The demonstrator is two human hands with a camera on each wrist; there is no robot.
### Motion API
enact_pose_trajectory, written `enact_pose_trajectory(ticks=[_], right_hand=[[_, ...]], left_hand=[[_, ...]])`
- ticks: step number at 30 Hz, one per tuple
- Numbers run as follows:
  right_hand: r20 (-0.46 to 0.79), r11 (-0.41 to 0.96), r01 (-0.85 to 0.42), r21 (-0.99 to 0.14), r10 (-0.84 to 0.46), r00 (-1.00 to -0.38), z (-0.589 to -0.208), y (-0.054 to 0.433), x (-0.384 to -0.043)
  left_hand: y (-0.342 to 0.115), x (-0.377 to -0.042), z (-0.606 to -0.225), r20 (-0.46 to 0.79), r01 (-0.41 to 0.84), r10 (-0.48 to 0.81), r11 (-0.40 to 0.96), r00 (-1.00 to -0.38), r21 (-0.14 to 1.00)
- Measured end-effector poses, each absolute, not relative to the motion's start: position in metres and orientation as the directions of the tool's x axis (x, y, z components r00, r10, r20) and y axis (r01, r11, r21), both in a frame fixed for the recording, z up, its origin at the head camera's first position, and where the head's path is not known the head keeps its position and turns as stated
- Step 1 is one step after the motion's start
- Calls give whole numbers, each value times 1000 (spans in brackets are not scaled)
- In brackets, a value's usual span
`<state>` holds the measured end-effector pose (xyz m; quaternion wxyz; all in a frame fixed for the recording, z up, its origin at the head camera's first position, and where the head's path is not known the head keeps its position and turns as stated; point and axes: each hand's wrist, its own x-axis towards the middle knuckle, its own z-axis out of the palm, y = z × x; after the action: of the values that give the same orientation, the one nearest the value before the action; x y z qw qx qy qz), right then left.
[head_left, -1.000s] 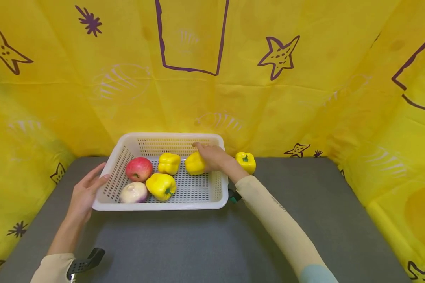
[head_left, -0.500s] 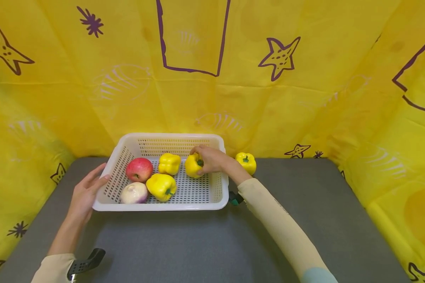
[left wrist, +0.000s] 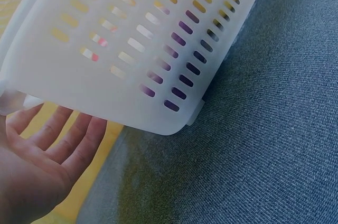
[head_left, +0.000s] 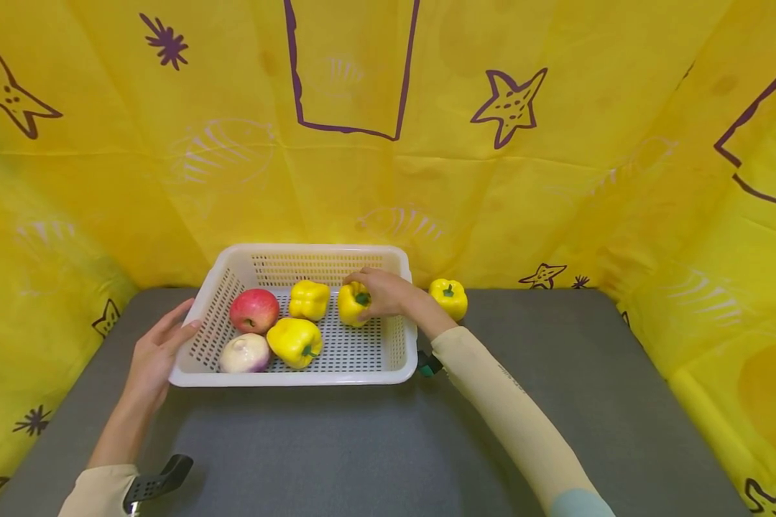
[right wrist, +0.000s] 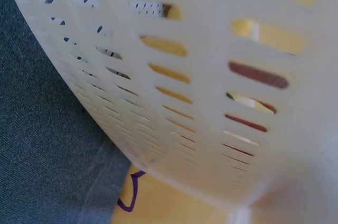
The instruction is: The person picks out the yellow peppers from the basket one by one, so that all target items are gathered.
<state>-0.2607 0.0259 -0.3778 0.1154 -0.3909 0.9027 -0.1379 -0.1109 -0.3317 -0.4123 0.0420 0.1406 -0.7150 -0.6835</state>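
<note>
A white perforated plastic basket (head_left: 356, 378) stands on the dark table. My left hand (head_left: 153, 357) holds its left rim, thumb over the edge; in the left wrist view the fingers (left wrist: 79, 142) lie along the outside. Inside the basket's right part, my right hand (head_left: 388, 291) grips a yellow bell pepper (head_left: 351, 304), its green stem between thumb and fingers. Also in the basket lie a red apple (head_left: 254, 311), a white and purple turnip (head_left: 244, 353) and two yellow bell peppers, one upper (head_left: 309, 299) and one lower (head_left: 294, 342). The right wrist view shows mostly basket wall (right wrist: 206, 102), hiding that hand.
Another yellow bell pepper (head_left: 449, 299) stands on the table just right of the basket, close behind my right forearm. A yellow printed cloth (head_left: 453, 201) rises behind the table and at both sides. The grey tabletop (head_left: 336, 452) extends in front of the basket.
The gripped pepper has turned in my right hand, so its stem now shows, and it sits slightly nearer to me. My left hand and the basket have stayed in place.
</note>
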Motion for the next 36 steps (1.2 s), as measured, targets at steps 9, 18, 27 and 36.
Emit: enact_pose_trajectory(ticks=[9,18,27,36], right_hand=[[-26,630,-685,-365,-742,-669,-369,28,-254],[58,592,-701,-399,-746,-663,-350,42,-244],[90,552,-684,-477,-743,-663,-333,66,-235],[127,549,-694,-466,-735,-666,-315,91,-226]], left_hand=[[-332,-111,-412,-142,-154,-258,26,-956,988],[-333,-110,-412,-144,-155,-261,23,-954,988],[-334,-110,-413,-156,-169,-264,28,-952,985],[-331,-110,-411,-147,-154,-259,7,-955,988]])
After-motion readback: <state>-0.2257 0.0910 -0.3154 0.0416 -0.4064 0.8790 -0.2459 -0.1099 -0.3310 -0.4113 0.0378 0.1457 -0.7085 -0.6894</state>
